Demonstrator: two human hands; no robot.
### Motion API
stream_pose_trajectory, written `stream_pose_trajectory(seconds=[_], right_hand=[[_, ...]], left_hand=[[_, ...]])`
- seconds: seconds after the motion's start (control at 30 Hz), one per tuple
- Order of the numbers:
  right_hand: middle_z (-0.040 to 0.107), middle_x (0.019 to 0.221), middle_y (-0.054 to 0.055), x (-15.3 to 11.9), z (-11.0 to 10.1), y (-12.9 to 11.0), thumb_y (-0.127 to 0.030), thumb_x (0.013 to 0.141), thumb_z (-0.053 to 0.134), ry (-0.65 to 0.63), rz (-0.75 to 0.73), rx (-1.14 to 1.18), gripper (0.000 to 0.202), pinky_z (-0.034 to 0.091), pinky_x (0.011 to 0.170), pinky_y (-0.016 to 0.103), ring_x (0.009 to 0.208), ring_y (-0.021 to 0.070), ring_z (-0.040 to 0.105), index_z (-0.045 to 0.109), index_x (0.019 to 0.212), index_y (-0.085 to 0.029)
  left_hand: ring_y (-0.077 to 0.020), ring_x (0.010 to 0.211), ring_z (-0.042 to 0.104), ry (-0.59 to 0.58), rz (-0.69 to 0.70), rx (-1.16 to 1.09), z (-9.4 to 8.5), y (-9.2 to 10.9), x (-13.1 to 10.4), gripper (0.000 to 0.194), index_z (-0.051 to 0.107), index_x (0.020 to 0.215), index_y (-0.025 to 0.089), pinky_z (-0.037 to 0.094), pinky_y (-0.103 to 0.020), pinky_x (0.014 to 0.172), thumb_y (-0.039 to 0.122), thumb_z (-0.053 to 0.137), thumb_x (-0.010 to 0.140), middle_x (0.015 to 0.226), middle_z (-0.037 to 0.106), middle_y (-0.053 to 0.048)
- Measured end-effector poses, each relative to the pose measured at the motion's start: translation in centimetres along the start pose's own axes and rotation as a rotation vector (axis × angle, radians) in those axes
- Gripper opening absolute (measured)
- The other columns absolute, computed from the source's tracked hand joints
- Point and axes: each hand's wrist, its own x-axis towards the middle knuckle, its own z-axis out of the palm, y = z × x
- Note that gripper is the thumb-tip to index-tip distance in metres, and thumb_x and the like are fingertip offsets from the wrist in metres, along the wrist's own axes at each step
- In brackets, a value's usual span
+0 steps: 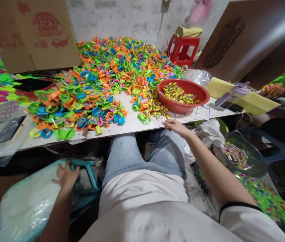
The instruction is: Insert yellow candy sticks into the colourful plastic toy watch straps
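Observation:
My left hand (67, 176) reaches down beside my leg, fingers spread over a stack of clear plastic bags (31, 198) on a teal stool (92, 171). At the table's front edge, my right hand (174, 127) has its fingers curled together; whether they hold anything is hidden. Just beyond it lies a heap of small yellow-capped candy tubes (156, 106), next to a red basin (185, 107) of the same tubes. Orange, green, blue and pink plastic toy watches (82, 107) are piled across the white table (117, 129), spreading back to the wall.
Cardboard boxes (31, 37) stand at the back left and right. A red stool (184, 50) is near the wall. A lidded clear cup (235, 94) stands right of the basin. A clear bowl (255, 158) of small pieces sits lower right. Another person's arm shows at the far right.

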Motion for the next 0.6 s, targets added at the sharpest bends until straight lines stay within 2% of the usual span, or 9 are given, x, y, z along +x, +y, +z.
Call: stream_pose_trajectory(seconds=[0.07,0.17,0.3,0.47,0.6], right_hand=[[0.044,0.051,-0.003,0.1,0.2,0.0,-0.075,0.069,0.06,-0.018,0.01,-0.006,0.058,0.029,0.051,0.025,0.051,0.0104,0.039,0.048,0.057,-0.02],[0.045,0.052,-0.003,0.6,1.0,-0.2,-0.075,0.068,0.06,-0.055,0.02,-0.02,0.057,0.031,0.051,0.025,0.051,0.0107,0.04,0.049,0.057,-0.02],[0.043,0.051,-0.004,1.7,3.3,-1.2,-0.076,0.068,0.058,-0.145,0.006,-0.063,0.058,0.03,0.051,0.025,0.051,0.0106,0.038,0.049,0.057,-0.02],[0.044,0.053,-0.003,3.2,6.6,-3.8,-0.078,0.065,0.059,-0.305,-0.047,-0.134,0.06,0.033,0.054,0.026,0.053,0.0113,0.038,0.047,0.054,-0.02],[0.045,0.054,-0.002,3.8,8.8,-6.3,-0.073,0.066,0.064,-0.394,-0.082,-0.19,0.056,0.034,0.056,0.028,0.055,0.013,0.041,0.052,0.055,-0.02]], left_hand=[[-0.0395,0.142,0.021,0.039,-0.014,0.046,0.6,0.1,-0.9,0.061,0.041,0.14,0.012,0.015,-0.069,0.107,0.041,0.039,0.086,0.155,0.02,-0.024],[-0.0404,0.142,0.018,0.088,0.07,0.188,1.3,0.1,-2.1,0.056,0.047,0.136,0.007,0.015,-0.069,0.107,0.032,0.039,0.087,0.154,0.022,-0.026],[-0.0411,0.141,0.021,0.092,0.093,0.273,1.4,0.2,-2.8,0.051,0.051,0.132,0.005,0.019,-0.067,0.106,0.026,0.042,0.086,0.153,0.024,-0.028],[-0.0341,0.144,0.019,0.072,0.047,0.262,1.9,-0.4,-2.4,0.044,0.058,0.126,0.011,0.012,-0.061,0.112,0.022,0.043,0.086,0.157,0.022,-0.02],[-0.0335,0.145,0.015,0.065,0.022,0.253,2.8,-0.8,-2.2,0.046,0.058,0.126,0.01,0.006,-0.061,0.113,0.019,0.045,0.084,0.159,0.017,-0.018]])
